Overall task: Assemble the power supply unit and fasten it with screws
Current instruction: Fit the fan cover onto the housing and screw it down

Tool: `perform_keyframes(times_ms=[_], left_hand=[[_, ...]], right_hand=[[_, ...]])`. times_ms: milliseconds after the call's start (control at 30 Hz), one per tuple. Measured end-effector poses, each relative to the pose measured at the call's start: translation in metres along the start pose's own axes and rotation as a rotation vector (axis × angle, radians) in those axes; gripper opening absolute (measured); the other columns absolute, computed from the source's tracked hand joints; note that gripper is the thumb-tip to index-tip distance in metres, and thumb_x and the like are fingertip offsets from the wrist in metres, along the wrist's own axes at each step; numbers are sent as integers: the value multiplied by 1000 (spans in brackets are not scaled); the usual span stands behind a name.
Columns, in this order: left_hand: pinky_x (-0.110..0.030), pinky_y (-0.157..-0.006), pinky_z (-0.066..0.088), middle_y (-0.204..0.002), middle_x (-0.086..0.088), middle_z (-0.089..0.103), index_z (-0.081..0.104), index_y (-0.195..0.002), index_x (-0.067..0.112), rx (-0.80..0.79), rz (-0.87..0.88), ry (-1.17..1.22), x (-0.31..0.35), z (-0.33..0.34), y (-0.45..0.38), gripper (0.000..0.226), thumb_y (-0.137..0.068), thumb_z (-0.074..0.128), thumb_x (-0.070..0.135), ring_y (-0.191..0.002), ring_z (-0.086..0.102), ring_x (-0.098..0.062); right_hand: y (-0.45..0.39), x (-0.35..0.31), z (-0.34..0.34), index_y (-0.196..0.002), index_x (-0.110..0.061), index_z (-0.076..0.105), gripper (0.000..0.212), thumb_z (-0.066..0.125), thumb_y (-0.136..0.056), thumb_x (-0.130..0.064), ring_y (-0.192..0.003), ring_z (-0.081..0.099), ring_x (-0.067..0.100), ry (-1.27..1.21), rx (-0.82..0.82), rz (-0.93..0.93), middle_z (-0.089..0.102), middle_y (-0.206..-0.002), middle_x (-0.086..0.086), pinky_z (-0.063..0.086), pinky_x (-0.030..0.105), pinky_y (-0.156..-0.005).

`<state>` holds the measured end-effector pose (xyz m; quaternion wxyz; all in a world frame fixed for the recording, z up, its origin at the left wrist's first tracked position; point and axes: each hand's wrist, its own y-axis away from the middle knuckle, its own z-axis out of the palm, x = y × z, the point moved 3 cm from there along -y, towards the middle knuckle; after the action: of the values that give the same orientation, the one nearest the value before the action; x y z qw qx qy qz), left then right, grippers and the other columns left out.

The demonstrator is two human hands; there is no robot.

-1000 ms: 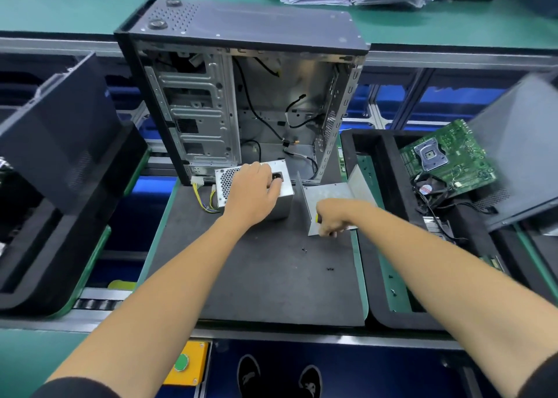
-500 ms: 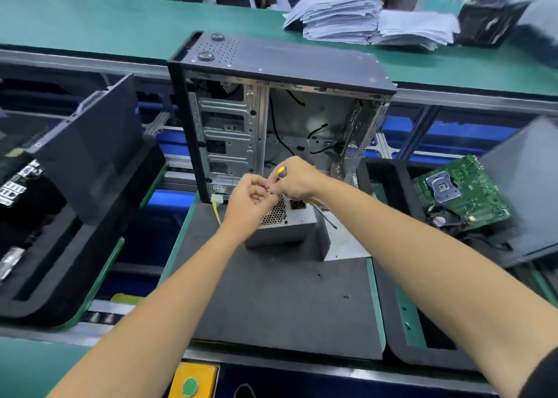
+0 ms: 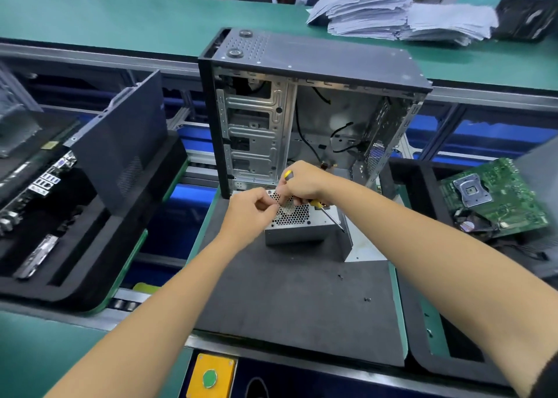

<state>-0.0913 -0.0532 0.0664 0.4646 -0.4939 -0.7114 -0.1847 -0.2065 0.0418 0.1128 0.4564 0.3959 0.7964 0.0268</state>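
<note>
Head view. Compared with half a second before, both hands hold almost the same pose over the power supply unit [image 3: 294, 224]; the view itself has drawn slightly closer. A second before, the left hand lay flat on the unit and the right hand reached to the metal bracket plate [image 3: 359, 248]; the right hand had no tool visible then. Now the right hand [image 3: 305, 183] grips a yellow-handled screwdriver [image 3: 324, 209], its shaft slanting down over the unit's right edge. The left hand [image 3: 252, 209] has fingertips pinched together at the honeycomb fan grille [image 3: 291, 213], against the right hand's fingers, probably on a screw, though none can be made out. This suggests the fastening step is starting, with a screw being set onto tip or hole.

The unit lies on the dark foam pallet mat [image 3: 287, 301] on the desk, just before the open computer case [image 3: 302, 119], not yet inside it. Two small loose screws [image 3: 367, 299] lie on the mat, well apart from the hands. A green motherboard [image 3: 495, 198] rests in the right tray, a black side panel [image 3: 120, 138] leans at left, and paper stacks [image 3: 401, 17] lie beyond. Loose black cables [image 3: 341, 138] hang in the case bay and could obstruct insertion.
</note>
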Motion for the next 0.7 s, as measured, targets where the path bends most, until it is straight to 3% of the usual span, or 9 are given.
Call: perform_keyframes(times_ms=[100,200,367,600,700], left_hand=[[-7,-60,44,-66,7,63,66,-71,7,-122,53,-79,1,-6,5,12,-76,71,-3,-59,56,4],[-6,-62,42,-65,15,60,64,-71,22,-198,87,-125,2,-9,6,28,-75,71,-5,-58,54,5],[-17,-63,45,-67,8,61,70,-76,12,-255,148,-253,-4,-14,9,12,-77,70,0,-59,53,1],[-6,-62,39,-68,15,58,72,-83,11,-308,116,-238,4,-4,11,9,-79,71,3,-62,53,1],[-6,-61,40,-69,16,59,73,-84,13,-297,79,-199,2,-1,10,10,-79,72,4,-61,51,0]], right_hand=[[-2,-5,6,-86,-3,62,11,58,-93,-9,-43,48,12,-1,-20,-20,71,-82,13,37,18,-39],[0,-12,11,-89,3,64,12,60,-90,-9,-45,48,14,32,-44,-29,70,-79,13,36,18,-39],[4,-16,19,-98,12,65,21,58,-87,-6,-47,49,18,78,-68,-23,67,-74,11,36,18,-40],[4,-14,23,-84,3,64,8,59,-83,-2,-55,47,24,50,-68,-23,59,-71,18,36,26,-45],[3,-12,23,-85,7,65,12,58,-84,-3,-57,49,25,43,-57,-25,59,-72,20,38,27,-47]])
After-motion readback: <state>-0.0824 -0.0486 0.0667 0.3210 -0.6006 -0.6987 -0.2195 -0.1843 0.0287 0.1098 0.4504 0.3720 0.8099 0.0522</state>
